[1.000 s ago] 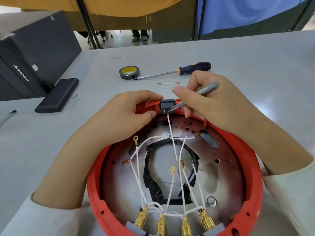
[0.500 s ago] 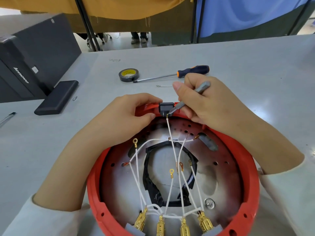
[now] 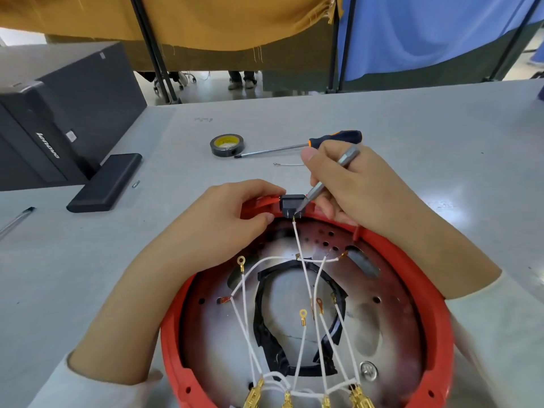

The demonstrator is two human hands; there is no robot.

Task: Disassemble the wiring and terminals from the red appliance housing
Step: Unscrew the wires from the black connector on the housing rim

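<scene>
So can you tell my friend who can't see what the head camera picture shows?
A right hand pokes a thin metal tool at a black connector on a red housing, while the left hand grips the rim. White wires cross inside.
</scene>
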